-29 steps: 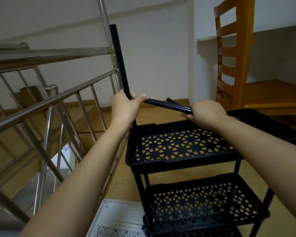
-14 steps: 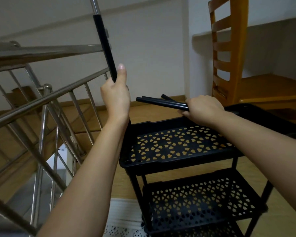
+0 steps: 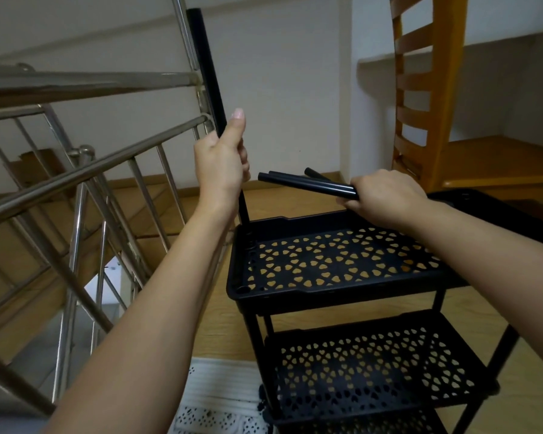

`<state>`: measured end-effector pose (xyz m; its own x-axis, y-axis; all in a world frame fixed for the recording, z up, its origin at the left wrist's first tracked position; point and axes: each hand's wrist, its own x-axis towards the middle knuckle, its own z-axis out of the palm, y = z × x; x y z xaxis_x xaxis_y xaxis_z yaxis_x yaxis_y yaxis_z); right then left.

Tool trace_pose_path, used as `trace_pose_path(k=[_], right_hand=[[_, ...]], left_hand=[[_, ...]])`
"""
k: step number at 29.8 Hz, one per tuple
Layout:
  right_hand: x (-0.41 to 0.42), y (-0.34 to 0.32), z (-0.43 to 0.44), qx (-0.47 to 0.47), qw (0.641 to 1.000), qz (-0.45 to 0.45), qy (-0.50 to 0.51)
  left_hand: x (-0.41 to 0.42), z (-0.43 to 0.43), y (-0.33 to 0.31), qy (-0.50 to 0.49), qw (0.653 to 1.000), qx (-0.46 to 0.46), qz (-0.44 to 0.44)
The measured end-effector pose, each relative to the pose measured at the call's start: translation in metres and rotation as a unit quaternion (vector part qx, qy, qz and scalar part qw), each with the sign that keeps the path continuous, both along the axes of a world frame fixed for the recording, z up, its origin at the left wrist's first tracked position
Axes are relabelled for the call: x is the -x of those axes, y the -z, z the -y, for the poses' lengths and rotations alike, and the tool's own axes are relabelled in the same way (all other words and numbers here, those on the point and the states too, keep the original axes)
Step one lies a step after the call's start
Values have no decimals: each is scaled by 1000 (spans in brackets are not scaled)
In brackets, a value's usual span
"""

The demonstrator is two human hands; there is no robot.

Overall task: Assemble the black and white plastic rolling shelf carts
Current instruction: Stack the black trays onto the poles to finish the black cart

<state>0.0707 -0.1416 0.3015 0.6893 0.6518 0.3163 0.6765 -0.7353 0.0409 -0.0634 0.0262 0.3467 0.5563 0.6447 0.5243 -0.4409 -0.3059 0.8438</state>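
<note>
While the left hand (image 3: 221, 158) closes round a black pole (image 3: 206, 67) and holds it nearly upright, the lower end of that pole meets the far corner of the top black tray (image 3: 326, 297), just below this hand. The right hand (image 3: 386, 198) is curled over a bundle of spare poles (image 3: 308, 183), which point across toward the left hand. Under both hands stands the black cart, and a white tray (image 3: 220, 399) lies on the floor beneath the left forearm. I judge the step to be seating uprights in the top tray. Whether this pole is fully in its socket I cannot tell. Next, it seems, comes a straight downward push, then one spare pole goes to the open socket (image 3: 242, 289) at the near corner.
</note>
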Motion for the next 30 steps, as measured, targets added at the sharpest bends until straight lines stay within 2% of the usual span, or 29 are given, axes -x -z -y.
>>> trace_pose_path(k=[5, 8, 10, 13, 15, 16, 17, 20, 22, 24, 25, 26, 27, 28, 29, 30], right_hand=[[-1, 0, -1, 1, 1000, -4, 0], [-1, 0, -1, 3, 1000, -10, -1], [-1, 0, -1, 5, 1000, -8, 0], [0, 1, -3, 8, 1000, -2, 1], [0, 1, -3, 3, 1000, -4, 0], [1, 1, -2, 1, 1000, -6, 0], [2, 1, -1, -3, 1000, -7, 2], [5, -1, 2, -11, 1000, -3, 6], [10, -2, 1, -12, 1000, -5, 15], [13, -4, 2, -8, 1000, -9, 23], [14, -4, 3, -8, 1000, -12, 28], [15, -5, 5, -12, 999, -12, 32], [15, -6, 6, -22, 999, -11, 38], [15, -8, 8, -37, 998, -5, 45], [16, -9, 9, -57, 997, 2, 56], [17, -11, 11, -78, 995, 10, 67]], left_hand=[[3, -10, 1, 87, 996, -6, -18], [1, -22, -1, 195, 980, 10, -37], [-2, -34, -2, 302, 951, 54, -48], [-6, -52, -3, 454, 884, 97, -57], [-7, -57, -3, 519, 847, 97, -57], [-7, -57, -2, 524, 844, 99, -58], [-8, -55, -3, 516, 849, 101, -62], [-8, -47, -4, 408, 905, 97, -67], [1, -40, -6, 345, 931, 81, -87], [14, -27, -12, 217, 963, 1, -162], [22, -19, -17, 119, 962, -74, -236], [30, -12, -22, 15, 932, -159, -326], [37, -6, -27, -78, 881, -239, -400], [45, 3, -33, -155, 835, -305, -432], [53, 14, -39, -214, 813, -350, -413], [59, 25, -46, -241, 818, -369, -369]])
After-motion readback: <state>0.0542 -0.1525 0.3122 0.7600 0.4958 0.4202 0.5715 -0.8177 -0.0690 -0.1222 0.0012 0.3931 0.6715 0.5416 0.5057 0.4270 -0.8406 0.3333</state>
